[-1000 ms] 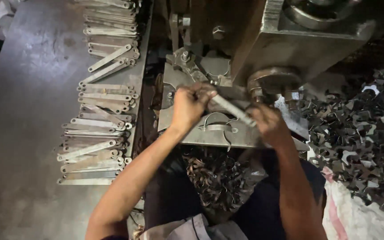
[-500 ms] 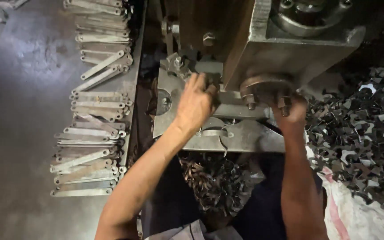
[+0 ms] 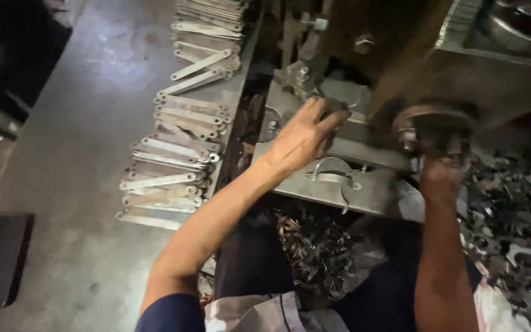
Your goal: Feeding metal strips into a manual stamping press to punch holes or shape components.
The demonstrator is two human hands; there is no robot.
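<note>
Both hands up at the press, metal strips stacked off to the left.

Nearest, below and between the two grips: dark heap of curled metal scrap (image 3: 321,246). Left hand (image 3: 302,138) laid with fingers stretched out, released, fingertips against the dark die block (image 3: 333,107) above the grey press plate (image 3: 339,181). Right hand (image 3: 440,175) raised under the round wheel (image 3: 431,126) of the press, fingers curled up at it; whether clenched on anything, cannot tell. Left of the left grip, well apart: rows of flat metal strips (image 3: 173,154) along the tabletop (image 3: 75,160) edge. Right of the right grip: more punched scrap pieces (image 3: 517,221).
</note>
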